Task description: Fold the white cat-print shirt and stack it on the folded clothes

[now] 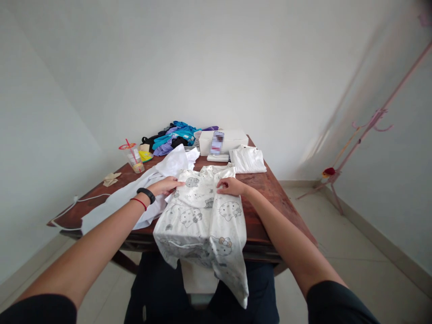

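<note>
- Shirt [194,216] with cat prints: centre of the frame, lower part hanging over the near edge of the counter [278,191].
- Left hand [165,185] (dark band [146,195] on its wrist): grip closed on the shirt's left edge.
- Right hand [231,186]: fingertips touching the shirt; whether its grip pinches cloth, I cannot tell.
- White cloth [170,164]: left of centre, beside the shirt.

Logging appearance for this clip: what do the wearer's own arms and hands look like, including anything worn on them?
Both the left hand and right hand are ungloved. The left wrist carries a black band and, just farther up the arm, a thin red cord; nothing shows on the right wrist. Black sleeves leave both forearms bare.
</note>
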{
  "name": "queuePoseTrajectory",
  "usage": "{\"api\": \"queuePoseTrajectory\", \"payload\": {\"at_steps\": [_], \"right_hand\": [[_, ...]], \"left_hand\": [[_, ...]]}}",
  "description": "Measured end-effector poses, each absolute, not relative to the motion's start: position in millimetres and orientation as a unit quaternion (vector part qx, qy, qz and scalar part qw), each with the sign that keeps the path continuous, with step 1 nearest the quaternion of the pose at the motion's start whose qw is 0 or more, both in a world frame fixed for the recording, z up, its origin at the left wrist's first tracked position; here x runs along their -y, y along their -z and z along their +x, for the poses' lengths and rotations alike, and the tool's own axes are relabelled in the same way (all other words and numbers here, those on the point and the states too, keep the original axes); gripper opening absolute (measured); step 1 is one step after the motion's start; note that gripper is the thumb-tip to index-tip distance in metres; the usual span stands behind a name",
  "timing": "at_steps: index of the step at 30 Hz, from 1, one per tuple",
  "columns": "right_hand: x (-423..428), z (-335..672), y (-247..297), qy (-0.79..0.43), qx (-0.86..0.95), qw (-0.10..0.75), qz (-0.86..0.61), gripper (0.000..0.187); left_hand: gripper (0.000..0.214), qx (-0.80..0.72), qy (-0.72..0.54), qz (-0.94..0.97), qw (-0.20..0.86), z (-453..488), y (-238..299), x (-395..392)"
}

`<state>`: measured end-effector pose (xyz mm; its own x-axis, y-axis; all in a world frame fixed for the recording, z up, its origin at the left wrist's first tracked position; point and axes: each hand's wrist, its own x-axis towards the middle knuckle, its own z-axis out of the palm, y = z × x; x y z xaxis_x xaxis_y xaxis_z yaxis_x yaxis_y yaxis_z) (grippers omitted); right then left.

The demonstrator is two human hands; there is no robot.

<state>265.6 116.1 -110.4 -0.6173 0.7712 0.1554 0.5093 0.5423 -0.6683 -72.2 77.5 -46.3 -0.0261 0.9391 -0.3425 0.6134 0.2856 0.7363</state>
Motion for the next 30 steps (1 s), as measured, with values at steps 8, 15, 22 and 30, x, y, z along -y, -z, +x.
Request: {"api": "queuePoseTrajectory", "payload": {"at_steps": [8, 15, 22, 30], "right_hand": [[-117, 264, 109, -0.303, 0.846, 0.212, -0.385, 0.033], [-114, 265, 108, -0.308, 0.844, 0.224, -0.378, 0.028], [-110, 260, 106, -0.438, 0.758, 0.284, -0.392, 0.042], [-104, 249, 99, -0.612, 0.56, 0.361, -0.426, 0.055]], "left_hand": [[0.025, -0.647, -0.184, 0.676, 0.303, -67, 34, -76], [0.028, -0.621, -0.236, 0.696, 0.273, -33, 35, -74], [0.035, -0.582, -0.291, 0.739, 0.174, 46, 23, -73], [0.04, -0.588, -0.243, 0.753, 0.168, 119, 50, -64]]}}
